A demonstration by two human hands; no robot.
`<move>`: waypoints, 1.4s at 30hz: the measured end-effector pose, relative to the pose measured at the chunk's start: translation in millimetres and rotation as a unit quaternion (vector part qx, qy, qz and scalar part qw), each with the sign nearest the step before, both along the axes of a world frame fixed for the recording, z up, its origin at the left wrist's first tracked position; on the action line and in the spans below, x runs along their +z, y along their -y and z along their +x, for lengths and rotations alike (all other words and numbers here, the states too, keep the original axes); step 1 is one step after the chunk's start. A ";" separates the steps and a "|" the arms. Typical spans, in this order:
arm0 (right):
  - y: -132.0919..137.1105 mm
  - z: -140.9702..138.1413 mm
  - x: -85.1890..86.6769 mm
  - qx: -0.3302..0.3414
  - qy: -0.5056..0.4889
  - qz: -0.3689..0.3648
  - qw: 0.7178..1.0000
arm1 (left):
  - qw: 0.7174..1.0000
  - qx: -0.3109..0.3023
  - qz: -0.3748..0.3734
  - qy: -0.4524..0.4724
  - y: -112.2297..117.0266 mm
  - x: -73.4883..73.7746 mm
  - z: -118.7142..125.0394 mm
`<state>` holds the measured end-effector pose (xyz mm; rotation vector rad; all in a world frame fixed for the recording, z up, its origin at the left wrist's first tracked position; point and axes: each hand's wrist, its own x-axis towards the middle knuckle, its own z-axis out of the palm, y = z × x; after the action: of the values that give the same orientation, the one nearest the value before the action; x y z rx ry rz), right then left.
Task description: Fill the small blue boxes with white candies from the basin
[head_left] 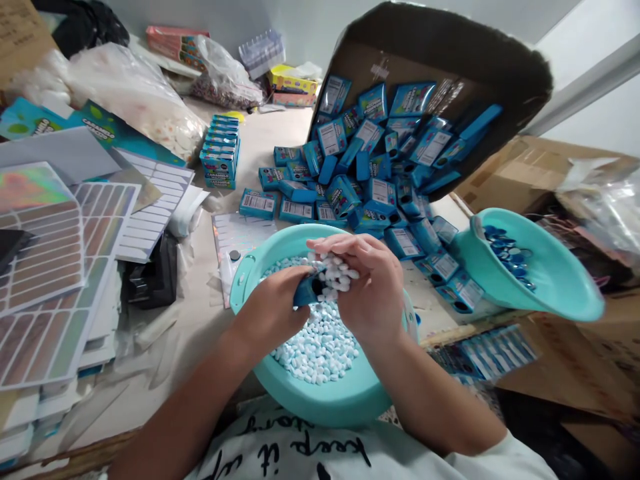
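Nearest me, at the bottom edge of the frame, is the printed front of my shirt (285, 453), and just above it the turquoise basin (330, 405) with a bed of pale pieces (320, 343) inside. Over it, in the middle of the frame, my left hand (273, 307) is closed around a small blue box (303, 293), its dark open end facing right. My right hand (373, 287) is curled into a loose cup, palm towards that opening, with a handful of white pieces (340, 275) bunched at the mouth. I judge this to be the filling step; whether any have gone in I cannot tell. The next move, I think, calls for tilting the palm and feeding them gradually, the box held steady over the basin so strays drop back. Beyond, from the centre to the upper right, loose blue boxes (345, 193) lie heaped, spilling from a tipped carton (465, 60). At the right a second basin (570, 280) holds shiny blue bits I can't make out. Farther off, left of upper centre, stands a neat stack of boxes (219, 163).
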<state>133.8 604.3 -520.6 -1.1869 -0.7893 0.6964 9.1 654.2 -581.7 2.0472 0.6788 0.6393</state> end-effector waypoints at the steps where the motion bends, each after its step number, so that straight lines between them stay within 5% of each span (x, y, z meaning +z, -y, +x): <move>1: 0.4 -0.4 0.4 0.011 0.004 -0.008 1.000 | 1.000 0.002 -0.002 -0.001 -0.4 1.7 -0.2; 5: 5.9 5.0 4.8 0.041 0.022 -0.016 0.999 | 1.000 -0.006 -0.009 -0.001 -1.9 7.0 -2.0; 8: 15.4 18.8 6.8 0.019 0.141 -0.017 0.990 | 1.000 -0.002 0.007 -0.006 -2.9 6.2 -3.2; 13: 31.4 40.9 -7.6 -0.015 0.429 -0.138 0.892 | 1.000 0.026 0.006 -0.010 -4.3 0.5 -3.2; 18: 35.4 33.2 -22.9 0.001 0.501 -0.159 0.851 | 0.999 0.036 0.016 -0.013 -3.9 -2.8 -2.5; 25: 32.5 20.5 -25.4 0.038 0.445 -0.062 0.892 | 0.998 0.040 0.041 -0.021 -4.6 -7.1 -2.6; 33: 29.3 25.6 -33.1 0.025 0.323 -0.060 0.944 | 0.999 0.026 0.013 -0.028 -5.0 1.1 -1.5; 42: 29.9 27.2 -29.9 0.058 0.362 -0.006 0.930 | 0.999 0.023 0.017 -0.022 -3.0 2.8 -1.6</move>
<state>161.0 574.4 -550.5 -1.4326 -1.4806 0.3399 7.5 657.2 -578.8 2.0881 0.7474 0.6375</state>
